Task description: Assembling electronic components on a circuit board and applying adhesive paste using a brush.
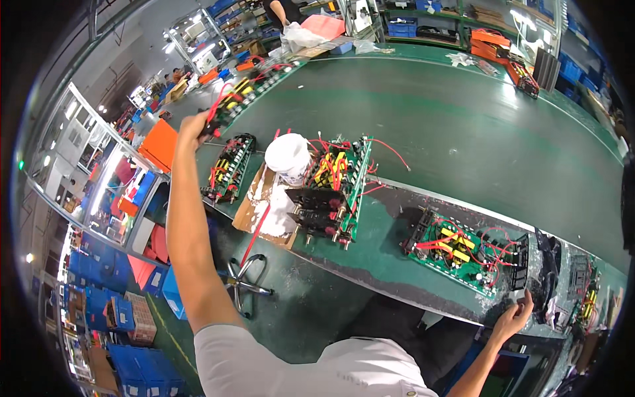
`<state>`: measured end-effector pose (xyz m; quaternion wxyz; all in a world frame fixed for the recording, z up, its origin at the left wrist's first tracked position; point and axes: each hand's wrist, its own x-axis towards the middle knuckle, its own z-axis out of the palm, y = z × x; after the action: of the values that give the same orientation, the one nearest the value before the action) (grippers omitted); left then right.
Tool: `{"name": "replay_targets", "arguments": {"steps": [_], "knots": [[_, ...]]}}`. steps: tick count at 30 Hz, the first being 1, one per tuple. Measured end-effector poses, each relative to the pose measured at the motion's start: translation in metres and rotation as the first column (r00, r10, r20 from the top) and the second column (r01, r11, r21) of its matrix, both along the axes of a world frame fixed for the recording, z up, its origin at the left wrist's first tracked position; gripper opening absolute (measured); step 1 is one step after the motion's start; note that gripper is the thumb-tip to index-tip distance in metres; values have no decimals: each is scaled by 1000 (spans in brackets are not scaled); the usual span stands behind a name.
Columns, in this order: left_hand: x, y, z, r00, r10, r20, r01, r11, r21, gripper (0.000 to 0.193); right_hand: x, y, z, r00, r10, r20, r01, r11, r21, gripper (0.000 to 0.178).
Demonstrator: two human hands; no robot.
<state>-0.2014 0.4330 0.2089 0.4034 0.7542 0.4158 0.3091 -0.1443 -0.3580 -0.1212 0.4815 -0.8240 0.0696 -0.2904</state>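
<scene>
My left hand [192, 130], arm stretched far out to the left, is closed on the near end of a long green circuit board [246, 91] with yellow and black parts and red wires. Low at the right, my right hand [513, 319] is at the bench edge, fingers apart, with nothing visible in it. Closest to it is a circuit board [456, 251] lying flat, with yellow parts, red wires and a black slotted end plate [520, 262]. In the middle, more circuit boards [337, 173] stand upright in a group, black plates [317, 210] at their near end.
A white tub [288, 157] stands on cardboard [245, 215] smeared with white paste. Beside it is another board [229, 167]. A green conveyor belt [430, 112] runs behind the bench. A wheeled stool base [246, 284] is below. Another person [283, 12] is at the far side.
</scene>
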Motion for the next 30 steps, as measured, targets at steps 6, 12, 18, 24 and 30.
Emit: {"name": "replay_targets", "arguments": {"steps": [6, 12, 18, 24, 30], "knots": [[-55, -13, -25, 990, 110, 88, -100, 989, -108, 30, -5, 5, 10, 999, 23, 47, -19, 996, -82, 46], [-64, -31, -29, 979, 155, 129, -139, 983, -122, 28, -5, -4, 4, 997, 23, 76, -15, 994, -104, 40], [-68, -38, -32, 987, 118, 108, -108, 990, -96, 28, -3, 5, 8, 998, 4, 56, -2, 999, -46, 26], [-43, -76, -39, 999, 12, 31, -10, 998, -58, 30, -5, -1, 6, 1000, -3, 6, 3, 1000, 1, 28], [-29, -91, -52, 976, -183, -116, 169, 979, -117, 20, -3, 3, 4, 1000, -4, 28, 3, 1000, 30, 25]]}}
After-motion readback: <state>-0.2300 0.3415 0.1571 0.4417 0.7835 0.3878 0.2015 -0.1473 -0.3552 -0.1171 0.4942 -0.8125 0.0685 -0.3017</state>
